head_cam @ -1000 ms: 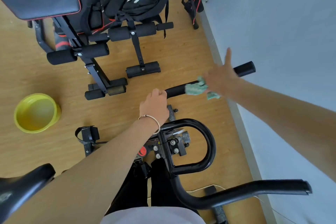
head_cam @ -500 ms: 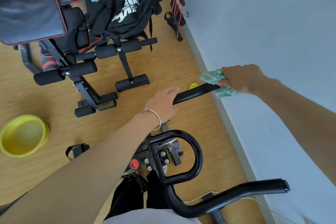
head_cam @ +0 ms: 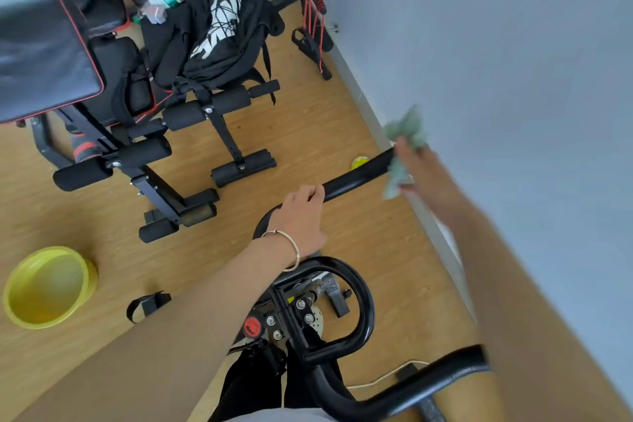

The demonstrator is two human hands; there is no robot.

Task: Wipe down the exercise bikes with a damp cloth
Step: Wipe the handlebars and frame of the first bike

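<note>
Gripped one glossy black tubular handlebar (head_cam: 359,175) with curled left hand (head_cam: 301,220); clutched one crumpled green cloth (head_cam: 406,129) at its tip in blurred right hand (head_cam: 423,171)

right hand (head_cam: 419,166) and cloth (head_cam: 407,128) motion-blurred (fingers indistinct), handlebar (head_cam: 356,175) end hidden

To your left a yellow basin (head_cam: 48,288) sits on the wooden floor (head_cam: 308,120) near a weight bench (head_cam: 144,151) (a black bag (head_cam: 219,41) with white print lies on it), with a pale wall (head_cam: 513,44) at your right.
</note>
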